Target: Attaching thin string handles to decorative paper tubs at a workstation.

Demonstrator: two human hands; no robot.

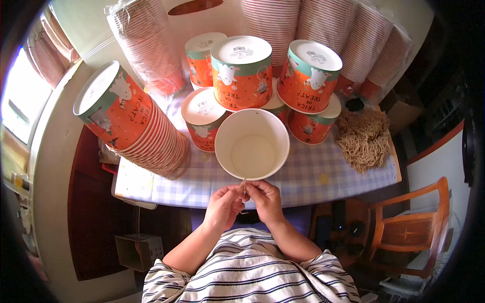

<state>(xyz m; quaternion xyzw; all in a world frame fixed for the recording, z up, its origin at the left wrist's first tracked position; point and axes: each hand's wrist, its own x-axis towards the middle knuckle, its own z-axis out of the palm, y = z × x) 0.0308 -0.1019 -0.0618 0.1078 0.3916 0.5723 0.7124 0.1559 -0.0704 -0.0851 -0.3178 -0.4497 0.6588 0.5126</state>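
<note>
- The left hand pinches a thin tan cord between thumb and forefinger, the other fingers curled in below.
- The right hand has its thumb and forefinger closed on the same cord, so the two sets of fingertips almost meet.
- The open paper bucket stands mouth up at the near side of the table, right in front of the hands, its white inside facing the wearer. The cord lies at its near rim; whether it passes through the wall is too small to tell.
- The cord could slip from the pinch, I judge, since it is thin and only a short tail hangs below the fingers.
- A hard tug could bend or tear the paper rim, or drag the light bucket over the table edge, as no hand braces its wall.
- Pushing the bucket back could knock the upturned orange buckets close behind it, some of which appear to rest on others.
- The tall nested stack at the left leans in the view; an elbow swung wide could topple it.
- The loose cord heap on the checked tablecloth could tangle if one strand is pulled fast.
</note>
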